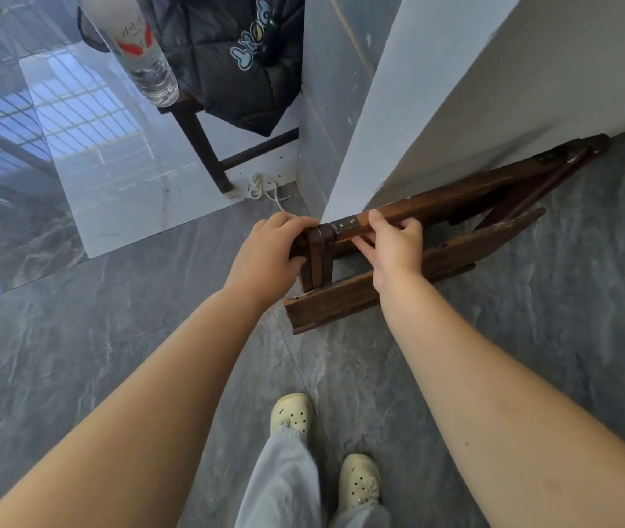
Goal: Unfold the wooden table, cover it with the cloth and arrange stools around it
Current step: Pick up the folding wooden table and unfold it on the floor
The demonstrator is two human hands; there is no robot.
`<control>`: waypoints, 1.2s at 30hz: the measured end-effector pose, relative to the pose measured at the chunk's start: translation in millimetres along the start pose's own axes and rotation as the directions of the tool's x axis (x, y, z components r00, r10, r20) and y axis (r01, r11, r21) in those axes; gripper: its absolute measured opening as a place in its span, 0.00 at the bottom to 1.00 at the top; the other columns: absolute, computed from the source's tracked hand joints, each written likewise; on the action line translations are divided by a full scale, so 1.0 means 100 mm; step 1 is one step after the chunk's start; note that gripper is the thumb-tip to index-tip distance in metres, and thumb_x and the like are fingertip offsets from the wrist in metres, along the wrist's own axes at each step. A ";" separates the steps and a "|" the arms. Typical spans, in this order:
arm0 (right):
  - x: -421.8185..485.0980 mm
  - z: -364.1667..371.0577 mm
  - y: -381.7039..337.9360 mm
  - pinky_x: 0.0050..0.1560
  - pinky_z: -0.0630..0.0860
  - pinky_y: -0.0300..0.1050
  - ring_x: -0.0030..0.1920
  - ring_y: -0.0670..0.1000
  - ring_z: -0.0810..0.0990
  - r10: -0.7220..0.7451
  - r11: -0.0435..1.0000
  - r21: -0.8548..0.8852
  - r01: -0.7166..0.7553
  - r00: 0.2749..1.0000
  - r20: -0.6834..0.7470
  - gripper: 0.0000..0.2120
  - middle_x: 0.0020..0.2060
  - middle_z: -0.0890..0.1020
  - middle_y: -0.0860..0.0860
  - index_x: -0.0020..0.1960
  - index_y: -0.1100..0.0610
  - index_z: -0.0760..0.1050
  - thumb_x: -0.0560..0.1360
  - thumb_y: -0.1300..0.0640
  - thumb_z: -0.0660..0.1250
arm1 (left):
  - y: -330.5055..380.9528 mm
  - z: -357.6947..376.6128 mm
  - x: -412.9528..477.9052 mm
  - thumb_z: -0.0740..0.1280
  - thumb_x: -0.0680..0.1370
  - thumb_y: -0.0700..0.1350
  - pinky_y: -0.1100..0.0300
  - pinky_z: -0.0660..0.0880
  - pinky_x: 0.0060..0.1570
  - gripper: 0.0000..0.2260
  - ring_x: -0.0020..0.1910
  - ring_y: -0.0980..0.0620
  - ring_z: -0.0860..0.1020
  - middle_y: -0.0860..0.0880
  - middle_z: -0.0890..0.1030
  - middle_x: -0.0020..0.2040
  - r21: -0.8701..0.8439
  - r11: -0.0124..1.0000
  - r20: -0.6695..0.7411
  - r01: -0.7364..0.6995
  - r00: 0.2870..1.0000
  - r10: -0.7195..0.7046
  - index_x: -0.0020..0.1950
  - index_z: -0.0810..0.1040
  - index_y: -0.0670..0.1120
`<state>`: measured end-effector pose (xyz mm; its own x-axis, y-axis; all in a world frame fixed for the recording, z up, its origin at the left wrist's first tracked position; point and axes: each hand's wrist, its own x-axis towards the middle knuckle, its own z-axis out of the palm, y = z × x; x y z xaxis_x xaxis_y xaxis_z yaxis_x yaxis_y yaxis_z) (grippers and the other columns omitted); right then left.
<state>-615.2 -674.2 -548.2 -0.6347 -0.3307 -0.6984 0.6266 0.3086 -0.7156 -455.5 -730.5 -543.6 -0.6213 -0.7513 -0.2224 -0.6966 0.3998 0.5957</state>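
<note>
From the head camera, the folded wooden table (452,219) stands on edge against the foot of a white wall (436,108), running from the frame's centre out toward 2 o'clock. Its dark brown frame is collapsed, with legs tucked against the top and a lower board resting on the grey marble-look floor (113,356).

The left hand (269,253) is curled over the near corner of the folded wooden table, fingers wrapped round the upright corner post. The right hand (395,249) sits just beside it toward 3 o'clock, thumb on top of the upper rail next to a small metal bracket (347,224), fingers hooked under that rail; both hands are closed on the wood.

At 12 o'clock a dark wooden stool (204,146) stands on a paler floor patch, carrying a black puffer jacket (234,59) and a clear plastic water bottle (139,51). A white cord (265,190) lies on the floor near the stool's leg.

At 6 o'clock, two cream perforated clogs (292,413) and light grey trouser legs show between the bare forearms.
</note>
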 end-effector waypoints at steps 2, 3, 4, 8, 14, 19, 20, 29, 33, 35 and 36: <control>-0.05 -0.10 0.02 0.46 0.82 0.47 0.56 0.56 0.79 0.004 1.000 -0.003 -0.004 1.000 0.001 0.20 0.59 0.75 0.57 0.66 0.56 0.63 0.77 0.62 0.66 | 0.03 0.04 -0.09 0.68 0.74 0.38 0.55 0.68 0.59 0.24 0.60 0.48 0.70 0.51 0.74 0.60 -0.026 1.000 0.013 0.014 1.000 -0.014 0.68 0.71 0.55; -0.08 -0.15 0.04 0.48 0.82 0.49 0.56 0.57 0.79 0.008 1.000 0.014 -0.008 1.000 0.009 0.19 0.59 0.76 0.58 0.65 0.56 0.64 0.77 0.62 0.66 | 0.05 0.06 -0.14 0.69 0.74 0.39 0.56 0.68 0.58 0.24 0.60 0.48 0.70 0.51 0.75 0.59 -0.037 0.999 0.017 0.021 1.000 -0.020 0.68 0.71 0.55; -0.11 -0.21 0.06 0.48 0.82 0.49 0.56 0.57 0.80 0.013 0.999 0.045 -0.014 1.000 0.020 0.18 0.59 0.76 0.58 0.64 0.57 0.64 0.77 0.63 0.66 | 0.07 0.08 -0.19 0.69 0.74 0.39 0.56 0.68 0.57 0.24 0.59 0.48 0.70 0.52 0.75 0.59 -0.048 0.999 0.019 0.027 0.999 -0.026 0.67 0.72 0.56; -0.30 -0.52 0.14 0.48 0.82 0.51 0.54 0.56 0.81 0.040 0.994 0.103 -0.044 0.998 0.040 0.20 0.59 0.76 0.59 0.66 0.60 0.65 0.77 0.65 0.65 | 0.23 0.24 -0.51 0.70 0.72 0.38 0.57 0.69 0.53 0.24 0.57 0.48 0.71 0.52 0.75 0.56 -0.064 0.997 -0.001 0.036 0.999 -0.036 0.65 0.73 0.56; -0.68 -1.25 0.38 0.49 0.80 0.53 0.53 0.58 0.81 0.089 0.987 0.130 -0.097 0.994 0.064 0.17 0.60 0.76 0.62 0.64 0.63 0.65 0.77 0.69 0.62 | 0.58 0.63 -1.31 0.68 0.72 0.35 0.55 0.69 0.51 0.24 0.55 0.45 0.71 0.47 0.75 0.55 -0.047 0.999 -0.039 -0.022 0.999 0.020 0.66 0.74 0.53; -1.08 -1.90 0.80 0.49 0.80 0.55 0.48 0.56 0.81 0.114 0.990 0.070 -0.121 0.989 0.095 0.17 0.57 0.78 0.62 0.65 0.63 0.65 0.77 0.70 0.62 | 0.75 1.06 -2.15 0.67 0.74 0.37 0.50 0.72 0.46 0.22 0.50 0.43 0.71 0.45 0.74 0.51 -0.012 0.999 -0.075 -0.040 0.996 0.039 0.66 0.74 0.52; -1.17 -2.02 0.90 0.51 0.79 0.56 0.48 0.56 0.82 0.116 0.991 0.060 -0.122 0.988 0.099 0.17 0.56 0.78 0.62 0.65 0.63 0.65 0.77 0.70 0.61 | 0.76 1.13 -2.33 0.67 0.74 0.37 0.49 0.72 0.46 0.21 0.50 0.43 0.71 0.45 0.74 0.51 -0.010 0.999 -0.074 -0.031 0.997 0.030 0.66 0.74 0.51; -2.23 -2.85 2.04 0.41 0.81 0.45 0.52 0.53 0.81 0.122 0.993 -0.030 -0.118 0.971 0.206 0.20 0.59 0.77 0.61 0.68 0.62 0.63 0.78 0.69 0.61 | 0.68 1.66 -4.16 0.67 0.70 0.34 0.53 0.70 0.46 0.24 0.53 0.41 0.71 0.44 0.76 0.57 -0.038 0.995 -0.134 0.093 0.986 -0.098 0.63 0.75 0.52; -2.81 -3.13 2.58 0.41 0.82 0.44 0.57 0.57 0.80 0.141 0.986 -0.122 -0.114 0.958 0.249 0.19 0.60 0.77 0.62 0.68 0.62 0.64 0.78 0.69 0.61 | 0.58 1.84 -5.13 0.68 0.69 0.33 0.55 0.70 0.44 0.24 0.49 0.43 0.72 0.46 0.76 0.53 -0.070 0.984 -0.169 0.165 0.970 -0.175 0.61 0.76 0.51; -3.06 -3.26 2.85 0.41 0.82 0.44 0.58 0.58 0.79 0.152 0.977 -0.184 -0.103 0.949 0.276 0.19 0.60 0.77 0.62 0.68 0.63 0.64 0.78 0.69 0.61 | 0.53 1.94 -5.58 0.68 0.68 0.33 0.57 0.67 0.44 0.23 0.48 0.43 0.72 0.46 0.76 0.52 -0.089 0.977 -0.197 0.193 0.958 -0.207 0.60 0.76 0.51; -3.18 -3.32 2.99 0.41 0.82 0.45 0.58 0.58 0.79 0.155 0.973 -0.210 -0.095 0.944 0.291 0.19 0.60 0.77 0.63 0.68 0.63 0.64 0.78 0.69 0.61 | 0.51 1.99 -5.81 0.69 0.68 0.33 0.58 0.66 0.44 0.23 0.48 0.43 0.73 0.46 0.77 0.51 -0.091 0.974 -0.206 0.209 0.952 -0.224 0.60 0.77 0.50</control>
<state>-376.5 -180.3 -543.8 -0.3702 -0.5241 -0.7670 0.5751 0.5191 -0.6323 -201.4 -169.4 -537.3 -0.3616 -0.9136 -0.1861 -0.7755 0.1840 0.6039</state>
